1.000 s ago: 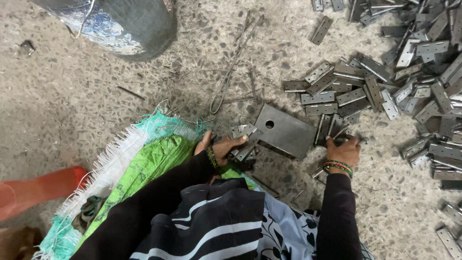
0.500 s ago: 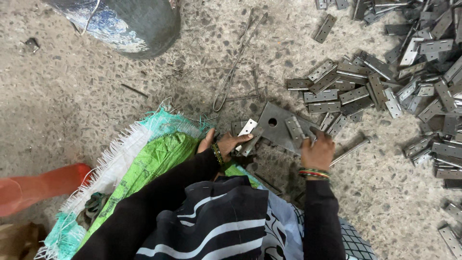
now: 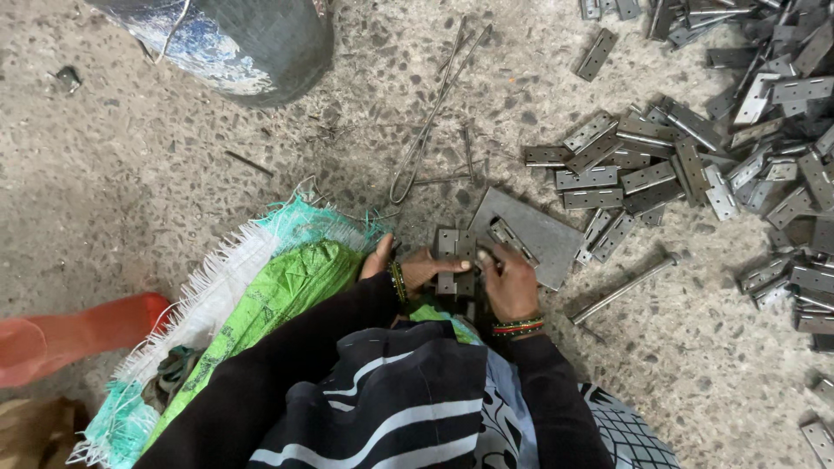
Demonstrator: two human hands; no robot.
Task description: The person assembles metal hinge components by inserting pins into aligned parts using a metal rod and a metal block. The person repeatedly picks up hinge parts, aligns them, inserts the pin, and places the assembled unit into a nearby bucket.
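The head view looks straight down on a person seated on a speckled concrete floor (image 3: 174,174), both hands meeting over a grey metal hinge (image 3: 452,256). The left hand (image 3: 426,267) is closed narrowly around the hinge, thumb laid across its leaf, holding it just off the near edge of a flat steel plate (image 3: 543,234). The right hand (image 3: 508,282) is curled against the hinge knuckle; whether it pinches a pin or only steadies the part cannot be determined. A second hinge (image 3: 508,236) lies on the plate, just beside the right fingers. One long steel rod (image 3: 621,289) lies on the floor right of the plate, apart from it. A bent wire loop (image 3: 430,130) lies beyond the plate. A large heap of loose hinges (image 3: 695,148) covers the floor to the right, far too many and too overlapped to count. One plate, one rod, one wire loop, one dark drum (image 3: 261,43) and one green woven sack (image 3: 278,287) are present. Probable hazards: the held hinge may fold and nip a finger, since both leaves swing freely; it may also slip and drop among the heap, where it would be hard to tell apart.
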